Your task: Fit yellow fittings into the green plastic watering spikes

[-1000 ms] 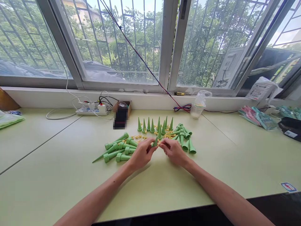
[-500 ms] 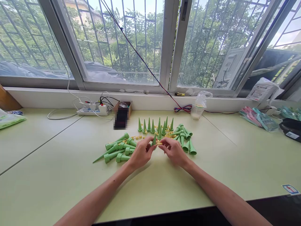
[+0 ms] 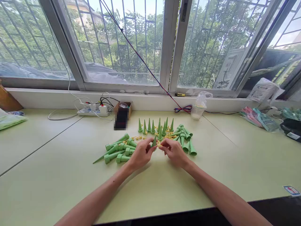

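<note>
My left hand (image 3: 140,153) pinches a small green cone (image 3: 154,141) upright at mid-table. My right hand (image 3: 174,152) meets it from the right, its fingertips closed on a small yellow piece (image 3: 159,145) at the cone's base. Behind my hands several green cones (image 3: 152,126) stand upright in a row, with small yellow pieces (image 3: 169,135) scattered among them. A pile of long green spikes (image 3: 115,150) lies to the left, and more green spikes (image 3: 187,139) lie to the right.
A blurred dark box (image 3: 121,117) and a power strip (image 3: 92,110) with cables sit by the window sill. A bagged plastic cup (image 3: 197,110) stands at back right. Packets (image 3: 258,117) lie far right, a green bag (image 3: 9,120) far left.
Both hands stay together at the cone with only small finger shifts; the cone has been tilted upright from its earlier slant.
</note>
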